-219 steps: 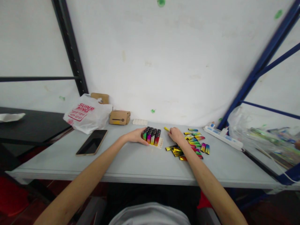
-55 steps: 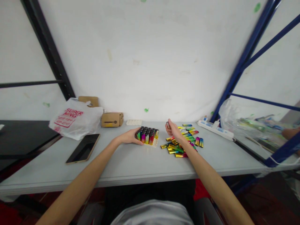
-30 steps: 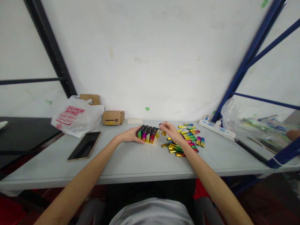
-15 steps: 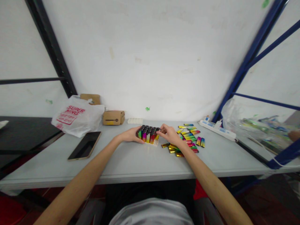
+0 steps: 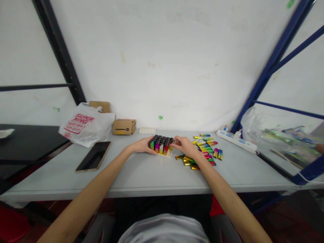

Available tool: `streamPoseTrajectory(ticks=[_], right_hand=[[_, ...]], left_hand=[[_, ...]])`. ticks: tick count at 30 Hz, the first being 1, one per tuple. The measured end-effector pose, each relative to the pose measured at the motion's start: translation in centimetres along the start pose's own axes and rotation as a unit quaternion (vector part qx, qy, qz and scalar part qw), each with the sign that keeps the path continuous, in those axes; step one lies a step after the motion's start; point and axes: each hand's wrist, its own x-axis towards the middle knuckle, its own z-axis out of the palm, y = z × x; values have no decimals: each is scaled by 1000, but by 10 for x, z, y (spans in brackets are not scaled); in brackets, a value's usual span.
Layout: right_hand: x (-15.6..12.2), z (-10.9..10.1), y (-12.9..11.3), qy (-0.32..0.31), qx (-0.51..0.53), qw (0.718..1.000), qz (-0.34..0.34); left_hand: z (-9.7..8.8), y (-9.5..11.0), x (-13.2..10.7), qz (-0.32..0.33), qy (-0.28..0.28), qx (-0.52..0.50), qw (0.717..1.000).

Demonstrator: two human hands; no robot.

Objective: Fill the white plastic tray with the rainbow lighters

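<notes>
Several colourful lighters point(image 5: 160, 145) with black tops stand upright in tight rows in a pale tray point(image 5: 169, 154), whose front right edge shows. My left hand point(image 5: 143, 145) is wrapped round the left end of these rows, thumb at the front. At the right end, the thumb and fingers of my right hand point(image 5: 182, 144) are pinched at a lighter in the last row, near its top. Right of the tray, under and beyond my right forearm, lies a loose heap of shiny lighters point(image 5: 187, 160) in gold, green, red and blue.
A phone point(image 5: 93, 157) lies at the left, near a white plastic bag point(image 5: 87, 125) and a small cardboard box point(image 5: 124, 127). Another pale tray point(image 5: 147, 130) sits by the wall. A power strip point(image 5: 236, 141) runs along the right, beside a blue metal frame point(image 5: 263, 74).
My view has shifted slightly, so everything sits a little further right. The fingers of my right hand have moved slightly at the tray's right end; my left hand keeps its hold.
</notes>
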Motion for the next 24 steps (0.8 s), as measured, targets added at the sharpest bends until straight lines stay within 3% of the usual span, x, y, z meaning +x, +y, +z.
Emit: streamPoseTrajectory(ticks=[4, 9, 12, 24], right_hand=[[0, -4, -3, 16, -67, 997, 33], [-2, -20, -2, 153, -67, 980, 104], [-4, -24, 0, 210, -46, 971, 107], [-11, -32, -2, 235, -43, 968, 80]], left_hand=[[0, -2, 1, 5, 3, 3, 1000], [0, -4, 1, -8, 10, 15, 1000], [0, -2, 0, -14, 9, 12, 1000], [0, 3, -1, -23, 6, 19, 1000]])
